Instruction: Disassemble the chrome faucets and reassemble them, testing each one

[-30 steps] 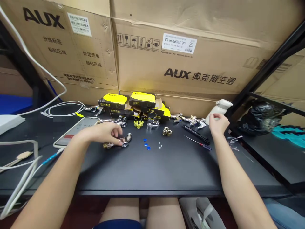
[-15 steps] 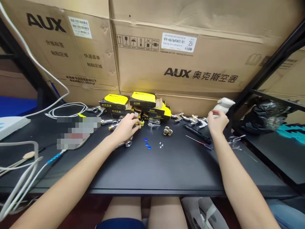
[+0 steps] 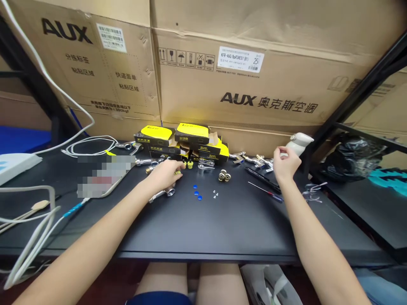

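My left hand [image 3: 163,176] rests low on the black desk [image 3: 219,228], fingertips pinched on a small yellow-capped fitting [image 3: 178,173]. Two similar fittings [image 3: 190,164] stand just beyond those fingers. A chrome tap body [image 3: 163,194] lies under the heel of that hand, partly hidden. My right hand [image 3: 286,164] hangs above the desk's far right with its fingers curled and nothing in them. A white plastic bottle [image 3: 299,142] stands just beyond it. Several chrome taps [image 3: 252,160] lie below that bottle.
Yellow-and-black boxes [image 3: 181,142] are piled against large AUX cardboard cartons [image 3: 241,84]. Small blue discs [image 3: 196,193], stacked brass rings [image 3: 224,176], a thin screwdriver [image 3: 267,192] and a blurred phone [image 3: 104,176] lie on the desk. White cables [image 3: 85,146] lie at left.
My left hand has moved from the chrome tap body to the yellow-capped fittings, and one fitting now sits in its fingers. My right hand has drawn back slightly from the bottle.
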The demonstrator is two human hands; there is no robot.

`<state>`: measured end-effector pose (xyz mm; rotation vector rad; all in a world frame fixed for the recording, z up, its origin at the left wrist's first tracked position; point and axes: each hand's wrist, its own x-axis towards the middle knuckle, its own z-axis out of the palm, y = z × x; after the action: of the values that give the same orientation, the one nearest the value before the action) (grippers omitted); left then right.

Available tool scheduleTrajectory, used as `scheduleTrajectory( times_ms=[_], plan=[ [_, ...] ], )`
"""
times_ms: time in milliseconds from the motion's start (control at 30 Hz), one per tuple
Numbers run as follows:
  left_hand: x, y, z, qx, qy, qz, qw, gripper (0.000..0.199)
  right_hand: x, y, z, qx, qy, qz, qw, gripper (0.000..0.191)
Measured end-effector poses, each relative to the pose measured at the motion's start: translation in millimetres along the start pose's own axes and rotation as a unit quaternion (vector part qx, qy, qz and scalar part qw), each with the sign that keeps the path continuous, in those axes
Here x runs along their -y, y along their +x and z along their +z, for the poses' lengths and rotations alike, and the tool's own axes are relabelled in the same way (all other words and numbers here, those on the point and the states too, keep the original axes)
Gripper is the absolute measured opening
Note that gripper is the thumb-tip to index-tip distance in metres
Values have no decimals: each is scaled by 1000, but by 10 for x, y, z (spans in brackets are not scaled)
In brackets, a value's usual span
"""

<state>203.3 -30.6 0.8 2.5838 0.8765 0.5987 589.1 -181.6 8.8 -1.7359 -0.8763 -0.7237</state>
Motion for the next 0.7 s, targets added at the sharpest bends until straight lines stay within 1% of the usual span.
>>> scheduleTrajectory(
  times_ms=[67, 133, 167, 233, 300, 367, 400, 467, 600, 700],
  plan=[
    [-42, 4, -13, -16, -40, -4, 999, 22, 130, -49, 9, 4, 17, -16, 1000, 29],
    [-87, 7, -29, -31, -83, -6, 996, 29, 327, -161, 35, 30, 42, -47, 998, 30],
    [-103, 8, -37, -36, -100, -7, 994, 32, 443, -242, 54, 58, 59, -71, 994, 30],
    [-116, 8, -47, -44, -120, -11, 992, 35, 685, -439, 100, 137, 95, -129, 978, 27],
    [-105, 2, -48, -52, -118, -15, 992, 34, 897, -641, 146, 226, 121, -187, 948, 20],
    [-86, -8, -39, -64, -103, -19, 992, 31, 1036, -795, 181, 294, 139, -228, 918, 15],
    [-78, -12, -31, -70, -94, -20, 993, 31, 1073, -844, 192, 317, 144, -240, 906, 14],
    [-67, -19, -13, -76, -78, -15, 994, 29, 1084, -880, 203, 339, 148, -245, 896, 15],
    [-45, -10, 19, -78, -60, -2, 995, 22, 975, -787, 192, 340, 142, -219, 904, 15],
    [-12, -1, 38, -75, -56, -6, 996, 19, 901, -701, 179, 337, 133, -199, 910, 14]
  ],
)
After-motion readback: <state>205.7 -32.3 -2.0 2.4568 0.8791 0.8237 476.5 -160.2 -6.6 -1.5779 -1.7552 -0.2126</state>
